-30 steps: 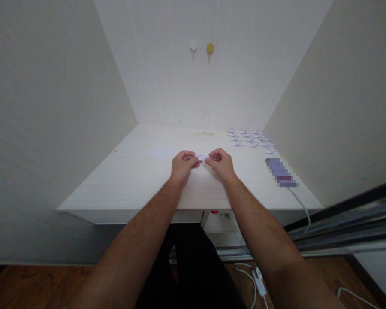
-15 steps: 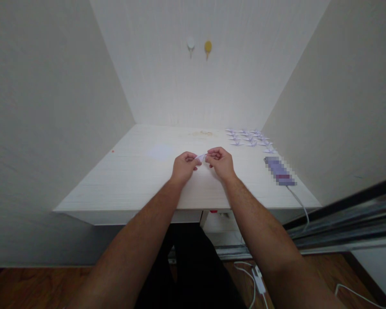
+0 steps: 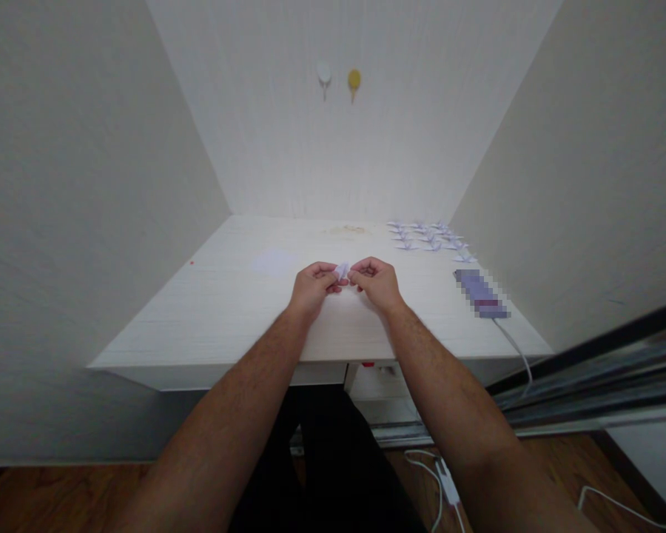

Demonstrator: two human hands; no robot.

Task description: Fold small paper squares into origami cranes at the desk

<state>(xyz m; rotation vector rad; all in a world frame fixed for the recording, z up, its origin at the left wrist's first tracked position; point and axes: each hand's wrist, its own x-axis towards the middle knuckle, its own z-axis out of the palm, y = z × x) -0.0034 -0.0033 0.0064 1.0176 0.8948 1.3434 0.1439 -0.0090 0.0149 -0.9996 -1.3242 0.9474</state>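
Over the middle of the white desk point(image 3: 211, 311), my left hand point(image 3: 311, 287) and my right hand point(image 3: 378, 283) meet, each with fingers pinched on a small folded piece of pale paper point(image 3: 342, 270). Only a small part of the paper shows between the fingertips. A flat sheet of pale paper point(image 3: 276, 261) lies on the desk just left of and beyond my left hand.
Several small folded paper figures point(image 3: 428, 237) sit in rows at the desk's back right. A blurred purple device point(image 3: 482, 293) with a white cable point(image 3: 513, 345) lies at the right edge. Two hooks point(image 3: 338, 78) hang on the back wall. Walls close in on three sides.
My hands have drawn closer together, so less of the folded paper shows between them. The view has shifted slightly.
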